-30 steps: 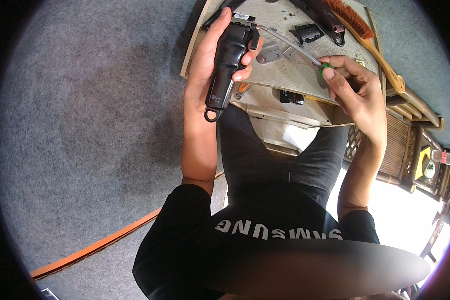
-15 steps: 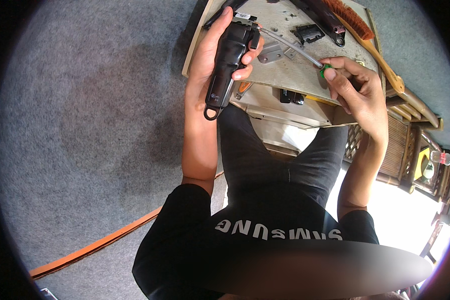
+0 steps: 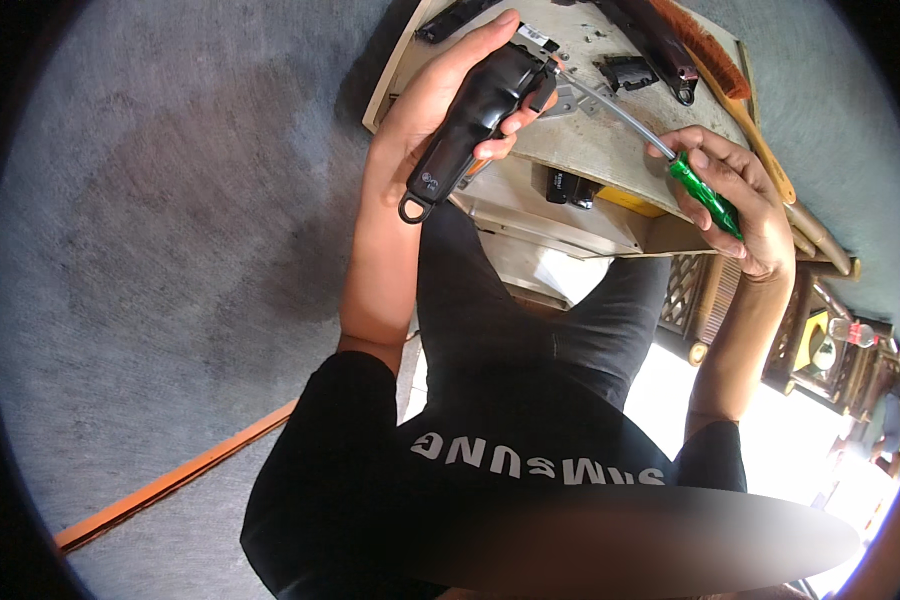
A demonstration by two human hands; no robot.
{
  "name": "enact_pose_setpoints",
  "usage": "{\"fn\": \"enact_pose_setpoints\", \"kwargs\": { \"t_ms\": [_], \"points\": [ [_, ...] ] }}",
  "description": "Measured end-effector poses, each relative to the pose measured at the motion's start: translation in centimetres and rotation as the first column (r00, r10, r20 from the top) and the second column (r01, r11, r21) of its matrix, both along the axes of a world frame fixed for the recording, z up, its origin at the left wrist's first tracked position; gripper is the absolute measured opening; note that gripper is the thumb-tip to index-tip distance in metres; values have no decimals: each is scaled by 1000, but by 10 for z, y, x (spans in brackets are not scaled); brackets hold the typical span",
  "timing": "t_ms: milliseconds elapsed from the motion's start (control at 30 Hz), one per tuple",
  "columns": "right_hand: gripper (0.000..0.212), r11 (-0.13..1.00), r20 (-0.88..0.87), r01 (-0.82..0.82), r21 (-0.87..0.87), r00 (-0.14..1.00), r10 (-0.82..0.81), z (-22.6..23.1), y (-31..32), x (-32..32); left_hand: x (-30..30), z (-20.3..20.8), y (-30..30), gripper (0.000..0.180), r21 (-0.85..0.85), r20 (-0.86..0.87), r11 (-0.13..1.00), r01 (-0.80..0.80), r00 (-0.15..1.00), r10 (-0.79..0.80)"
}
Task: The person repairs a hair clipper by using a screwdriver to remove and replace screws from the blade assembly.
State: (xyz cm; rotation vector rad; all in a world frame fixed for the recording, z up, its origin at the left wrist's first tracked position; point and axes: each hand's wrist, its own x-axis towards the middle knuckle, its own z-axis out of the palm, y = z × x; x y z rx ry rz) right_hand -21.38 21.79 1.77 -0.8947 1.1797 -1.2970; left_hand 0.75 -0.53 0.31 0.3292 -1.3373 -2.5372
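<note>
My left hand (image 3: pixel 420 110) is wrapped round a black hair clipper (image 3: pixel 475 122), held tilted with its hanging loop toward me and its head pointing away. In my right hand (image 3: pixel 745 190) is a screwdriver with a green handle (image 3: pixel 708 195) and a long metal shaft (image 3: pixel 620 117). The shaft's tip meets the side of the clipper near its head, by the small lever; the exact contact is too small to make out. Behind the shaft, metal blade plates (image 3: pixel 580 100) lie on the table, partly hidden by my left fingers.
On the wooden table (image 3: pixel 550 145) lie a black plastic part (image 3: pixel 627 72), a dark clipper housing (image 3: pixel 655 45), another black piece (image 3: pixel 460 18) and a wooden-handled brush (image 3: pixel 710 50). An open drawer (image 3: pixel 530 205) below holds small black items. Bamboo furniture (image 3: pixel 820 240) stands to the right.
The clipper has shifted slightly right and tilted more. My right hand has moved down and right, its grip changed so the green handle now shows. The screwdriver tip stays at the clipper's head end.
</note>
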Motion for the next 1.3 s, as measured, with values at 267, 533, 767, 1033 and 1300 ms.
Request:
{"fn": "enact_pose_setpoints", "kwargs": {
  "t_ms": [267, 533, 767, 1033, 1300],
  "points": [
    [31, 994, -351, 100, -36, 930, -107, 3, 4, 15, 3, 8, 0, 60, 218, 150, 975, 32, 986, -66],
    [29, 957, -737, 174, -234, 610, -291, -9, 4, 24, 2, 12, 4, 54, 185, 177, 981, -51, 984, 18],
    [26, 918, -827, 121, -379, 401, -394, -14, 1, 29, 2, 9, 2, 53, 96, 159, 994, -50, 987, 35],
    [26, 856, -847, 29, -516, 135, -514, -20, -4, 31, -2, 7, 1, 52, 182, 135, 980, -75, 990, 51],
    [28, 840, -832, -13, -542, -131, -539, -17, -4, 37, -1, 4, -1, 51, 192, 112, 980, -55, 993, 34]
  ]
}}
